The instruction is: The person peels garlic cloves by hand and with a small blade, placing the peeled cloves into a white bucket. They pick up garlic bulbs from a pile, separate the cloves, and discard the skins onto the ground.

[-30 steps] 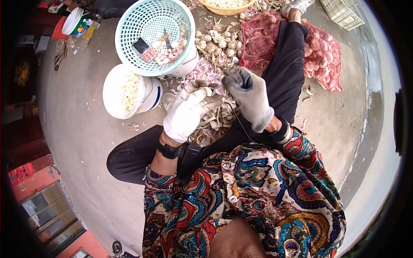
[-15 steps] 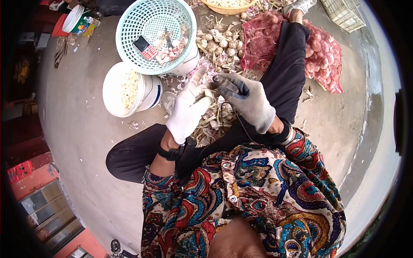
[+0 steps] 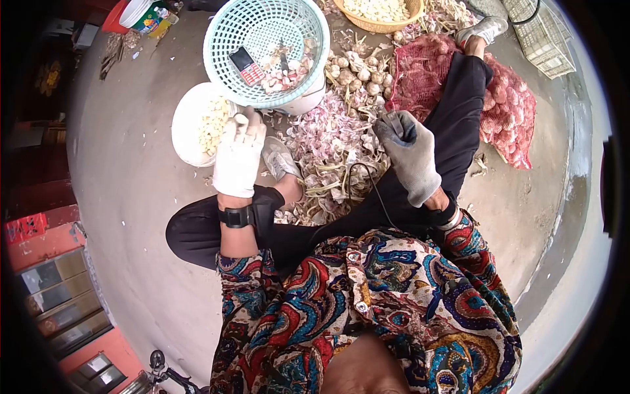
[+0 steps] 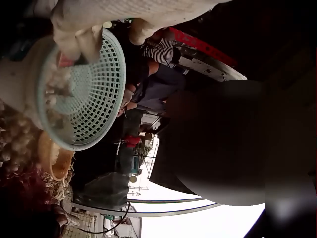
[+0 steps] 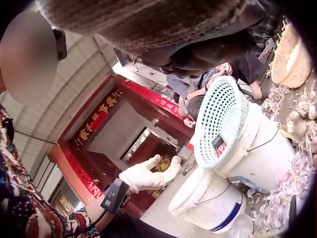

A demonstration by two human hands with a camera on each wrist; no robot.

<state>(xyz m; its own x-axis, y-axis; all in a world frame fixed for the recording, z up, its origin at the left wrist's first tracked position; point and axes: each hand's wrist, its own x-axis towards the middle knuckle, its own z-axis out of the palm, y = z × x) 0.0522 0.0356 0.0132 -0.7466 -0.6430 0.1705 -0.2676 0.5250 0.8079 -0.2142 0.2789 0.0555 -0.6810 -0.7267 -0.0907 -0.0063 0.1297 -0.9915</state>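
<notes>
My left hand (image 3: 239, 157), in a white glove, reaches over the near rim of a white bucket (image 3: 182, 131) that holds peeled garlic cloves (image 3: 213, 125). In the right wrist view its thumb and fingers stand apart with nothing visible between them. Over the heap of garlic skins (image 3: 328, 131), on its right side, is my right hand (image 3: 410, 154) in a grey glove with dark-stained fingertips. Its fingers are curled, thumb against them, round a small flat grey thing; what kind I cannot tell.
A pale blue basket (image 3: 220, 65) with a phone (image 3: 247, 65) and garlic sits on another white bucket (image 3: 308, 102). Behind the skins lie whole garlic bulbs (image 3: 354, 73), a yellow basket (image 3: 377, 25) and a red mesh sack (image 3: 508, 111). A plastic crate (image 3: 541, 43) stands far right.
The hands were together over the skins, the left holding a pale garlic clove. The left has swung left to the bucket and its fingers have loosened; the right stays over the skins, still curled.
</notes>
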